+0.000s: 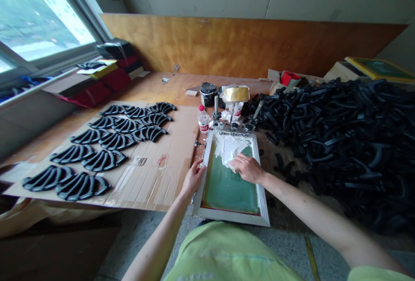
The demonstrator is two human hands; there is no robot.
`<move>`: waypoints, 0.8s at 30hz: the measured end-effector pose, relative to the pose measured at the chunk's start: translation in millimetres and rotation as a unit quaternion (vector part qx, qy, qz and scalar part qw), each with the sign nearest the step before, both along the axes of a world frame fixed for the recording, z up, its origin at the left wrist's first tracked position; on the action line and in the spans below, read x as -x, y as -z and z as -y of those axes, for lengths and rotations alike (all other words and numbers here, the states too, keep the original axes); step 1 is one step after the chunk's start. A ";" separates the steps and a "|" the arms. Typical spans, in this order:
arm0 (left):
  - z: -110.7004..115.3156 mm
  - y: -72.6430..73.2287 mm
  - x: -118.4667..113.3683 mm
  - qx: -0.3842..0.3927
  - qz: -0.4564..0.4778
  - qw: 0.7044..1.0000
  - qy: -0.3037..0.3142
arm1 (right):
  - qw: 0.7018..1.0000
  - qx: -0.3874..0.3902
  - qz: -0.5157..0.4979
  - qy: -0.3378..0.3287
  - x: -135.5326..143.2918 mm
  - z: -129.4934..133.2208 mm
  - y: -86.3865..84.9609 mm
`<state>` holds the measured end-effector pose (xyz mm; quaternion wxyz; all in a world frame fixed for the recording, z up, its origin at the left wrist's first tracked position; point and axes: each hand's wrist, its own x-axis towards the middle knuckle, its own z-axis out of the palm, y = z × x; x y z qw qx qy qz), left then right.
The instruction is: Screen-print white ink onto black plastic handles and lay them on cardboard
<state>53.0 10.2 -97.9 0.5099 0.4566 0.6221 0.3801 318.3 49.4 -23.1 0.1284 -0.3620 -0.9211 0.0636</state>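
Pale-green cloth shirt (227, 253) lies nearest the camera, just before a rectangular green screen in a grey-white frame (233, 190). Right-hand fingers (242, 163) pinch a crumpled white wad (228, 160) near its far end; the left hand (193, 178) touches the left rail, its grip unclear. Dragging the wad nearer could spread the thick, pasty white smear (221, 143); heavy pressure might mar the mesh. Smooth, curved black pieces (118, 140) fan across flat brown cardboard (145, 181) at left; a tangled black heap (340, 142) fills the right.

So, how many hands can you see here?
2: the left hand is at the left edge of the pale frame; the right hand is over the green screen. Neither is fully hidden.
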 end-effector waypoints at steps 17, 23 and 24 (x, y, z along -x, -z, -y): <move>-58.6 -157.9 -21.9 -0.150 0.214 0.964 -0.048 | 0.874 0.090 -0.189 0.439 -91.0 -63.1 22.5; -23.6 -105.2 -53.6 -0.006 0.222 0.974 -0.051 | 0.966 0.092 -0.077 0.230 -24.1 -4.4 40.2; -9.6 -91.8 -62.3 0.061 0.223 0.973 -0.002 | 0.966 0.077 -0.075 0.234 -11.7 5.7 35.3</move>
